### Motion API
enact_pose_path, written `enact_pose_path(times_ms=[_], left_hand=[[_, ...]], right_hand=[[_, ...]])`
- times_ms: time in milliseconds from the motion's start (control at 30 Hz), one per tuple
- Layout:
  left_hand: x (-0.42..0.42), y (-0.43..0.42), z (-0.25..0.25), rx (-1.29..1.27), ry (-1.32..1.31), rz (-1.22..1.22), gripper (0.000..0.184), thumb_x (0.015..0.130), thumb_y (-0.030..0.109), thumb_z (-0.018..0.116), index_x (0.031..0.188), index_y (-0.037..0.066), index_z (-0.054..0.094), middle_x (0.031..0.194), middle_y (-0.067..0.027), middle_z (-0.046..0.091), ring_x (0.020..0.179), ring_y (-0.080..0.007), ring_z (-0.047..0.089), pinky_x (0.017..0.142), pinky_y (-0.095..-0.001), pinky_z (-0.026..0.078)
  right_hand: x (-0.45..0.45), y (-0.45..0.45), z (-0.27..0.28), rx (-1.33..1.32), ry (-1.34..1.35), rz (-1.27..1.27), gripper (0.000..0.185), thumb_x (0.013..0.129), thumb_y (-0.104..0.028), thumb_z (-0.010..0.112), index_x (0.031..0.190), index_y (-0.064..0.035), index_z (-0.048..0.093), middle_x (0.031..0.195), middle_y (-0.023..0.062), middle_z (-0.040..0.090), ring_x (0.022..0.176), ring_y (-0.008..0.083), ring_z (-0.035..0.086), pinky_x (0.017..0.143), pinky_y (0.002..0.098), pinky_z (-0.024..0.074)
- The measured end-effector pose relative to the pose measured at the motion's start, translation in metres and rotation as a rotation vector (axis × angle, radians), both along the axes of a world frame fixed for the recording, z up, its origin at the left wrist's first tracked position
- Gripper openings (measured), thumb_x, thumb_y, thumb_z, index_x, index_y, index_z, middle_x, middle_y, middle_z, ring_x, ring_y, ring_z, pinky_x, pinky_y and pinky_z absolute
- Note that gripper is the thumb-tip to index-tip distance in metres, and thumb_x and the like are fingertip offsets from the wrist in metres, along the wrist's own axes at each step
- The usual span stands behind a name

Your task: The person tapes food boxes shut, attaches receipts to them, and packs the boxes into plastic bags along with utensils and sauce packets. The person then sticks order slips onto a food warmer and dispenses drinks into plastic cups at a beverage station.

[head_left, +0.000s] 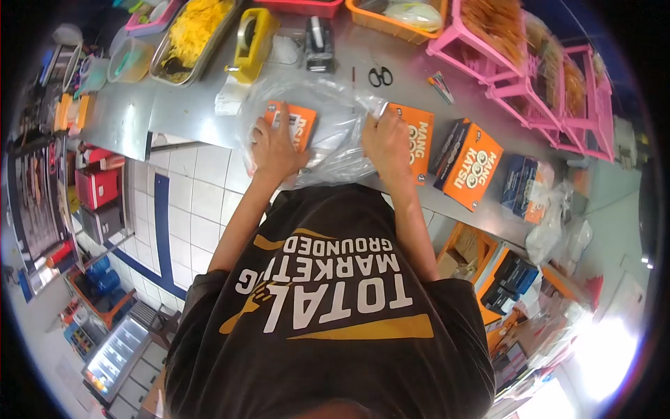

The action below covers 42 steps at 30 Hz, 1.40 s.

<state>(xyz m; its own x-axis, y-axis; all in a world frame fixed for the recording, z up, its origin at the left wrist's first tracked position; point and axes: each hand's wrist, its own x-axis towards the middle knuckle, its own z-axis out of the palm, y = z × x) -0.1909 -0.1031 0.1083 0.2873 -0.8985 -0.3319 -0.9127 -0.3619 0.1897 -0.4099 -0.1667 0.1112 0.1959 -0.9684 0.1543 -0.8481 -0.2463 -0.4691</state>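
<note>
Left hand (277,148) clasped a box (301,126), right hand (388,145) a clear bag (342,165); packing seemed underway, next needing a steady opening.

At the metal bench (188,105) we count four oblong orange printed cardboard boxes (469,167). One wide-mouthed clear plastic bag (335,153). One pair of black-handled scissors (380,77). One yellow tape dispenser (244,64). One rectangular steel tray (162,71). One orange plastic basket (387,23). Pink plastic racks (467,59): overlapping, we cannot settle a number.
</note>
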Motion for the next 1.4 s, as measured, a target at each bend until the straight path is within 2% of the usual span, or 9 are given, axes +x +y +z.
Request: enact_pose_path(times_ms=[133,233,333,533,600,900,1100,1233,1400], left_hand=[[-0.014,-0.002,-0.004,-0.159,-0.11,-0.131,0.111,0.073,0.034,0.087,0.162,0.012,0.024,0.137,-0.0314,0.039,0.12,-0.0513,0.048,0.098,-0.0579,0.049],[-0.071,-0.032,0.041,-0.475,0.26,-0.325,0.069,0.09,0.032,0.074,0.143,-0.003,0.048,0.123,-0.0278,0.058,0.103,-0.0465,0.063,0.091,-0.0457,0.056],[-0.165,-0.063,0.048,-0.156,0.352,-0.333,0.088,0.09,0.046,0.071,0.153,-0.001,0.033,0.123,-0.0342,0.055,0.099,-0.049,0.065,0.087,-0.0474,0.057],[-0.249,-0.095,0.024,0.137,0.026,-0.344,0.122,0.073,0.054,0.082,0.164,0.011,0.013,0.142,-0.0417,0.032,0.115,-0.0515,0.056,0.09,-0.0523,0.055],[-0.255,-0.099,0.013,0.148,0.012,-0.342,0.127,0.068,0.053,0.085,0.165,0.014,0.013,0.146,-0.0407,0.027,0.12,-0.0516,0.052,0.092,-0.0541,0.053],[-0.166,-0.126,0.085,-0.364,0.202,-0.354,0.112,0.062,0.047,0.084,0.157,0.013,0.036,0.135,-0.0339,0.046,0.124,-0.0486,0.05,0.102,-0.0519,0.048],[-0.071,-0.076,0.138,0.069,0.069,-0.563,0.11,0.063,0.044,0.081,0.158,0.011,0.037,0.143,-0.0313,0.048,0.126,-0.0446,0.054,0.1,-0.046,0.05],[-0.058,-0.066,0.085,0.539,0.226,-0.35,0.103,0.067,0.046,0.08,0.154,0.006,0.042,0.14,-0.0304,0.054,0.121,-0.043,0.059,0.099,-0.0429,0.05],[-0.079,-0.061,0.029,0.108,0.275,-0.096,0.086,0.069,0.045,0.08,0.136,-0.003,0.054,0.137,-0.0296,0.055,0.125,-0.0441,0.057,0.106,-0.0474,0.048]], right_hand=[[-0.028,0.029,0.015,0.516,-0.389,-0.124,0.028,0.091,-0.022,0.066,0.1,0.0039,0.065,0.08,0.0293,0.068,0.079,0.0498,0.068,0.073,0.055,0.0562],[-0.052,0.072,0.0,0.623,-0.488,-0.045,0.034,0.098,-0.022,0.061,0.114,0.0069,0.061,0.079,0.0194,0.069,0.06,0.0274,0.069,0.062,0.0421,0.0547],[-0.065,0.104,-0.016,0.552,-0.578,-0.057,0.044,0.093,-0.028,0.067,0.118,0.0074,0.061,0.095,0.0323,0.067,0.095,0.0508,0.067,0.085,0.0557,0.0513],[-0.077,0.112,-0.025,0.933,-0.641,-0.009,0.055,0.096,-0.03,0.065,0.133,0.0091,0.053,0.112,0.0355,0.067,0.107,0.0489,0.067,0.093,0.0517,0.0506],[-0.075,0.117,-0.048,0.517,-0.675,0.164,0.045,0.099,-0.028,0.061,0.13,0.0042,0.057,0.096,0.0156,0.071,0.084,0.0231,0.07,0.078,0.0408,0.0546],[-0.09,0.078,-0.049,1.024,-0.626,0.062,0.041,0.105,-0.035,0.058,0.096,0.0044,0.064,0.073,0.011,0.07,0.06,0.0225,0.067,0.059,0.0374,0.0535],[-0.083,0.033,-0.024,0.896,-1.075,-0.209,0.034,0.106,-0.029,0.056,0.092,0.0025,0.058,0.063,0.0121,0.064,0.052,0.0241,0.068,0.048,0.0345,0.0529],[-0.075,0.026,0.01,0.662,-0.959,-0.119,0.031,0.105,-0.026,0.057,0.095,0.0038,0.056,0.066,0.0141,0.066,0.056,0.0244,0.071,0.05,0.0362,0.0549],[-0.087,0.05,0.02,0.292,-0.115,0.054,0.017,0.09,-0.011,0.066,0.1,-0.0003,0.056,0.071,0.0261,0.067,0.065,0.0474,0.069,0.062,0.0543,0.0565]])
